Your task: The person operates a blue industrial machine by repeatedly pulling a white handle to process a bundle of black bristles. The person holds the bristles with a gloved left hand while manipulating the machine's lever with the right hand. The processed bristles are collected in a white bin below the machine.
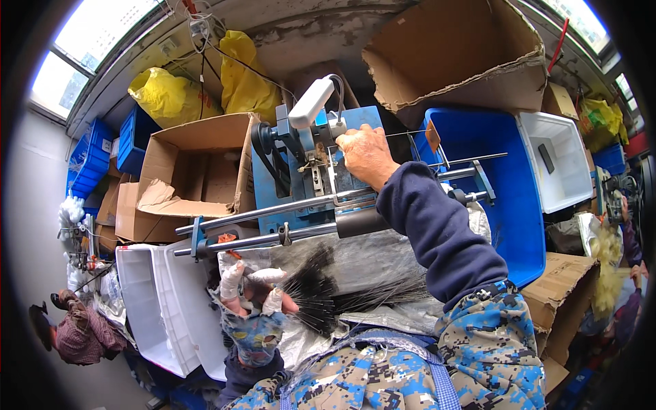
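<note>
My right hand (365, 154) reaches over a blue bench machine (316, 147) with its fingers curled in by the machine's working head; what they grip is hidden. A white lamp-like box (312, 102) sits just above those fingers. Below the machine's metal rails (287, 212), my left hand (254, 290) has curled fingers, several wrapped in white tape. It lies against the left end of a bunch of thin dark strands (321, 287) with black bushy tips, and what it pinches cannot be made out. The strands fan out rightward over a grey sheet (369, 256) in front of me.
An open cardboard box (198, 171) stands left of the machine, a larger one (451, 61) behind it. A blue bin (471, 137) and a white tray (557, 160) are at right. White bins (160, 301) stand at left. Another person (89, 324) works at far left.
</note>
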Tool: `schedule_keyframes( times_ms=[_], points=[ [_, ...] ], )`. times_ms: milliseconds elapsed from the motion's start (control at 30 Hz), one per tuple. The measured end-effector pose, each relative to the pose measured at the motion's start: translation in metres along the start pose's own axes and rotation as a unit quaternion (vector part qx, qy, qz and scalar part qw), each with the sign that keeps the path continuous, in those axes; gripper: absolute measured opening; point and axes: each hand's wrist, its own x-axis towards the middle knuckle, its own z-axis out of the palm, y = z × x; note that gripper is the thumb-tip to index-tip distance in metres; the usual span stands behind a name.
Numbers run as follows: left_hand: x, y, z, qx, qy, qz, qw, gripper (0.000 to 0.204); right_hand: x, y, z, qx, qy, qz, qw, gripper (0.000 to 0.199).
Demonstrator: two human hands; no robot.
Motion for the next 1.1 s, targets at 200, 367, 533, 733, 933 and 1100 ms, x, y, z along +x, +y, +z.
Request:
schedule_keyframes(
  times_ms=[200, 367, 533, 733, 933, 1100],
  points=[
    [0.002, -0.009, 0.000, -0.060, 0.030, -0.024, 0.997, 0.064, -0.001, -0.005, -0.005, -0.041, 0.034, -0.039, 0.998, 0.012],
    [0.001, 0.001, 0.008, 0.034, 0.001, -0.061, 0.998, 0.064, -0.004, -0.012, -0.016, -0.071, 0.005, -0.006, 0.997, 0.011],
    [0.002, 0.000, 0.009, 0.036, -0.010, -0.064, 0.997, 0.060, -0.005, -0.009, -0.012, -0.055, 0.024, -0.012, 0.998, 0.013],
    [0.003, 0.002, 0.013, 0.034, -0.002, -0.073, 0.997, 0.056, -0.004, -0.008, -0.011, -0.058, 0.015, -0.027, 0.998, 0.011],
    [0.003, -0.002, 0.012, 0.025, 0.002, -0.078, 0.997, 0.054, -0.004, -0.009, -0.011, -0.048, 0.018, -0.026, 0.998, 0.010],
    [0.003, -0.001, 0.016, 0.032, 0.009, -0.086, 0.996, 0.053, -0.003, -0.004, -0.003, 0.000, 0.021, -0.030, 0.999, 0.009]
  ],
)
